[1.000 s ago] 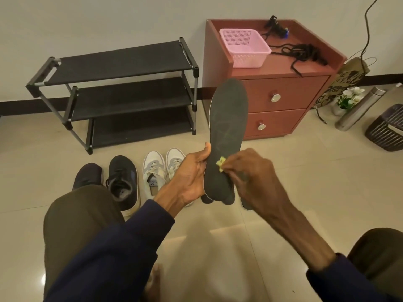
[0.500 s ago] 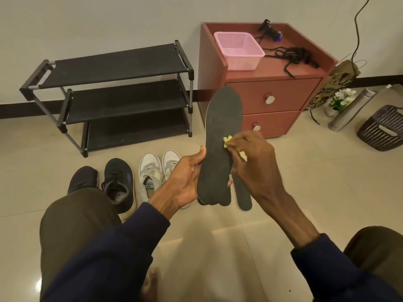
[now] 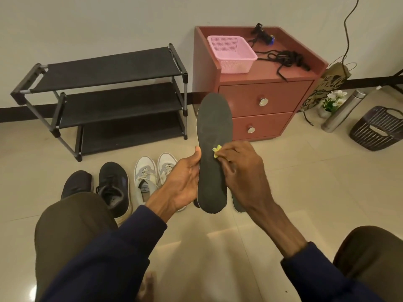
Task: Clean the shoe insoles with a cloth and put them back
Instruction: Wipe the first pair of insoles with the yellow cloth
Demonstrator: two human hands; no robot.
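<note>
My left hand (image 3: 185,182) grips the left edge of a dark grey insole (image 3: 212,136), held upright in front of me with its toe end up. My right hand (image 3: 242,168) presses a small yellow cloth (image 3: 217,151) against the middle of that insole; most of the cloth is hidden in my fingers. Another insole (image 3: 237,203) lies on the floor behind my right wrist, mostly hidden. A pair of black shoes (image 3: 113,186) and a pair of white and grey sneakers (image 3: 150,175) stand on the floor to the left.
A black three-tier shoe rack (image 3: 113,99) stands by the wall at left. A red-brown two-drawer cabinet (image 3: 261,101) bears a pink basket (image 3: 231,53) and black cables. A steel flask (image 3: 342,112), a flower pot and a dark woven basket (image 3: 377,127) sit at right. My knees frame the bottom.
My right hand with the cloth rubbed up the insole from near the heel to about the middle, and now sits slightly lower again. The left hand keeps its grip.
</note>
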